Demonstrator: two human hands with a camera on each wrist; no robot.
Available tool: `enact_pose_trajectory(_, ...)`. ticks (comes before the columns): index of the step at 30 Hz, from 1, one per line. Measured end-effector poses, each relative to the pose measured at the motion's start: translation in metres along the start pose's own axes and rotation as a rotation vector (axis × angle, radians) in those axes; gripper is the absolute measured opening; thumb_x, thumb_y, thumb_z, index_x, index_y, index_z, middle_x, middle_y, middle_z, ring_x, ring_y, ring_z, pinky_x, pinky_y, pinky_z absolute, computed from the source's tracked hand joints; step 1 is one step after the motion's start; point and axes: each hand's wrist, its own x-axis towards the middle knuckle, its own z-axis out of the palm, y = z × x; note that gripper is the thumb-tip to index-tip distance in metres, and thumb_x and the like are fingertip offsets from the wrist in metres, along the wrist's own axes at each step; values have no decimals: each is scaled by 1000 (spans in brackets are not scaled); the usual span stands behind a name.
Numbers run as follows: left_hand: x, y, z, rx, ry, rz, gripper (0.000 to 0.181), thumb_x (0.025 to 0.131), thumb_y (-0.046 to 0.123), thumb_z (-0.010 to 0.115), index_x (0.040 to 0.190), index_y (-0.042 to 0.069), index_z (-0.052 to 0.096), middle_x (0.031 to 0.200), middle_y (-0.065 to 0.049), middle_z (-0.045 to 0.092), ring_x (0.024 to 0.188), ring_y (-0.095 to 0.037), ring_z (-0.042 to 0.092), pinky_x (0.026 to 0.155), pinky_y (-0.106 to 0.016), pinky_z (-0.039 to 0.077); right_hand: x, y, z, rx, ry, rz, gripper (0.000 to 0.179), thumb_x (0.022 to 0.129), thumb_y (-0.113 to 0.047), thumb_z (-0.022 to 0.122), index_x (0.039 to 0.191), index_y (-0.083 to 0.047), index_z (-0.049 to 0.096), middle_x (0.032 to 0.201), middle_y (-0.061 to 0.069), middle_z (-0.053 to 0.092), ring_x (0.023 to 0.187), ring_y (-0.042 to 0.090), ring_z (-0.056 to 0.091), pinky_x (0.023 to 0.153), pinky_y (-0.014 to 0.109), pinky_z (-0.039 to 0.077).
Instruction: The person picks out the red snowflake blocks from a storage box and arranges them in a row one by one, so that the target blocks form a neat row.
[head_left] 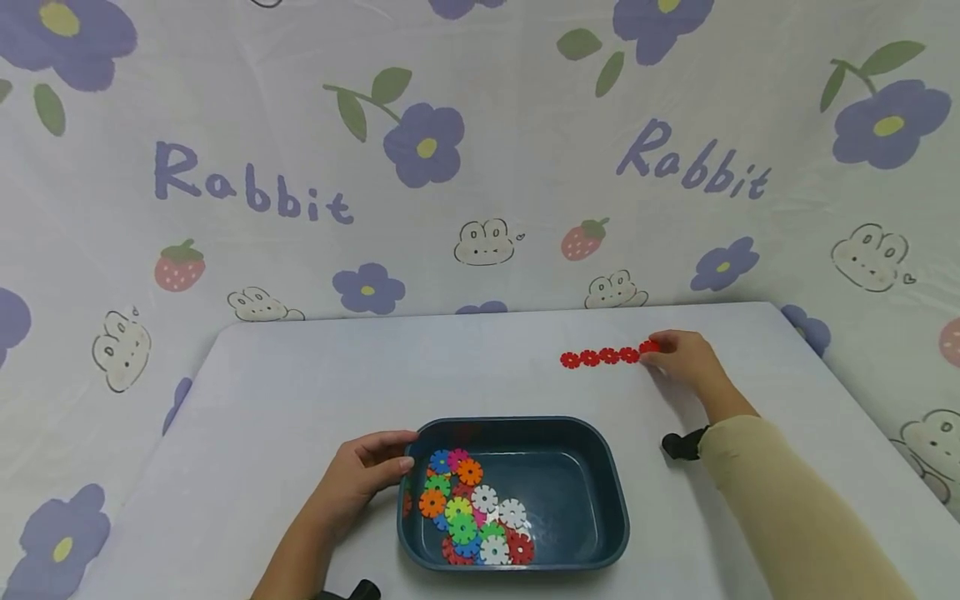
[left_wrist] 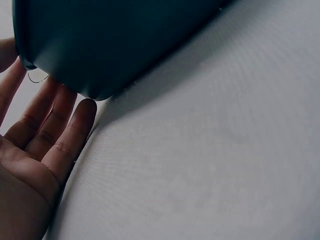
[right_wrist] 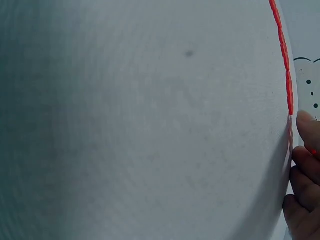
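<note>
Four red discs (head_left: 606, 357) line the far tabletop (head_left: 412, 358); the right hand (head_left: 681, 357), fingers pinching a fifth disc (head_left: 647, 345), should keep it level; the left hand (head_left: 366, 471), fingers loose, touches the tub (head_left: 566, 500).

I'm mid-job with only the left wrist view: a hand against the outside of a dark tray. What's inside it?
Observer: In the tray, flower-shaped pieces in several colors lie toward its left side.
Operator: Copy. What's the right hand doing?
Observer: The right hand pinches a red piece at the right end of a red row.
Operator: How many pieces in that row?
Observer: Five visible in the head view, counting the pinched one.
</note>
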Motion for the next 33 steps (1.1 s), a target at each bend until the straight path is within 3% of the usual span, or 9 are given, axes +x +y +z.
enact_pose_trajectory(9, 0, 0, 1, 8, 1, 7, 40, 89, 13, 72, 127, 4, 64, 122, -12, 67, 104, -22, 66, 86, -34, 58, 2, -1, 1, -82, -4, -15, 56, 95, -24, 64, 142, -1, 47, 141, 28, 46, 132, 47, 37, 108, 59, 38)
enact_pose_trajectory(25, -1, 0, 2, -10, 13, -19, 40, 88, 14, 73, 126, 5, 65, 120, -11, 68, 105, -23, 66, 86, -34, 58, 0, -2, 2, -104, -32, -45, 50, 96, -23, 62, 139, 1, 51, 143, 28, 47, 135, 47, 37, 110, 60, 35)
enact_pose_trajectory(29, -1, 0, 3, -17, 10, -22, 40, 88, 13, 72, 126, 4, 65, 120, -11, 68, 105, -23, 66, 86, -34, 58, -6, -18, -3, -105, -42, -74, 52, 97, -28, 59, 141, -1, 49, 144, 29, 44, 134, 48, 38, 106, 61, 39)
enact_pose_trajectory(33, -1, 1, 2, -5, 10, -11, 40, 88, 13, 72, 127, 4, 65, 121, -12, 68, 104, -23, 65, 86, -33, 58, -18, -57, -12, -68, -12, -187, 50, 98, -30, 59, 140, -4, 51, 144, 26, 47, 132, 46, 43, 101, 58, 45)
